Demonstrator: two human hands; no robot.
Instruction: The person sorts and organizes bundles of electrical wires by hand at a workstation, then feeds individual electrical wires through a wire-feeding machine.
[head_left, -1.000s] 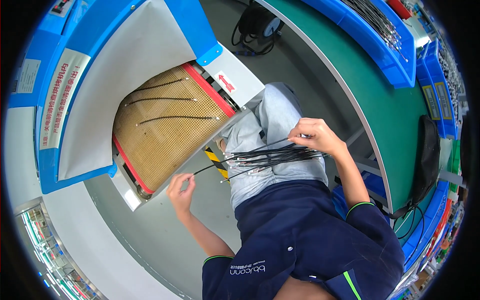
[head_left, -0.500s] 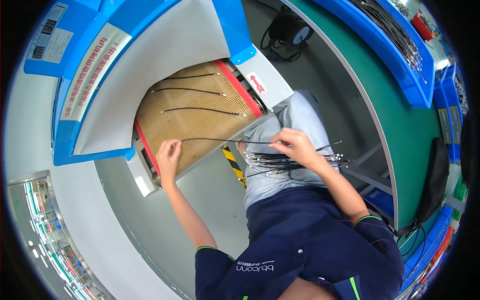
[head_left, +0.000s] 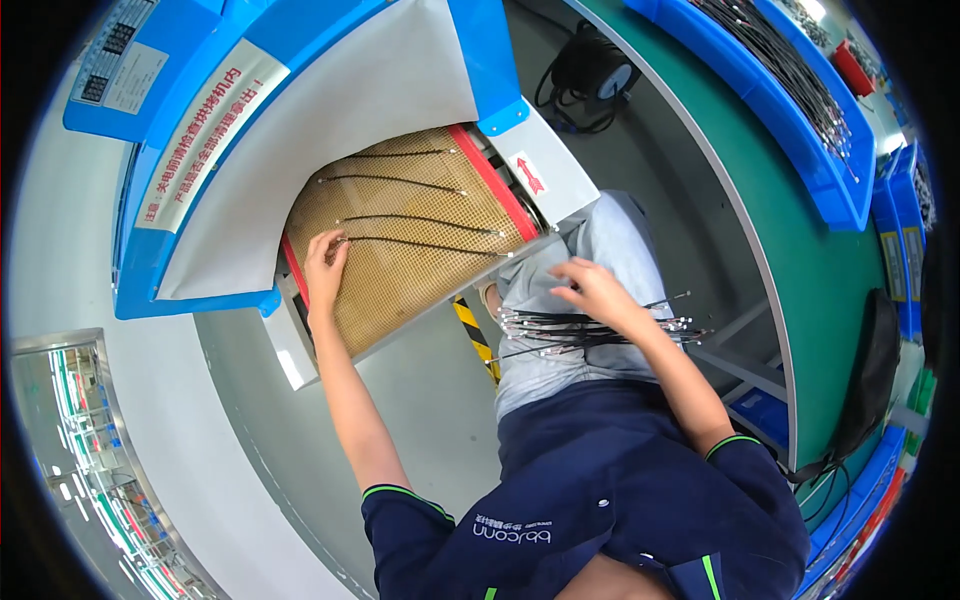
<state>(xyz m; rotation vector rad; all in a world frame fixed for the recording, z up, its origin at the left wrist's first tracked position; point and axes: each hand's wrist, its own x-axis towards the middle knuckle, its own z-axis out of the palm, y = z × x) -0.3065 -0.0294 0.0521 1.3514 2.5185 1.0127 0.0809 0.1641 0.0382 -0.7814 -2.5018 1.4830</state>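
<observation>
The left hand pinched one end of a cable, which ran rightward from it across the belt; the right hand, loosely open, hovered over the bundle.

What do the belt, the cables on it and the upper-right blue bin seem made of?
Belt: tan open mesh, perhaps coated fibre; grid of holes shows.
Cables: dull black, gently bent, probably plastic-sheathed; bright ends look metallic.
Blue bin: likely moulded plastic; smooth, uniform colour, soft sheen.
</observation>
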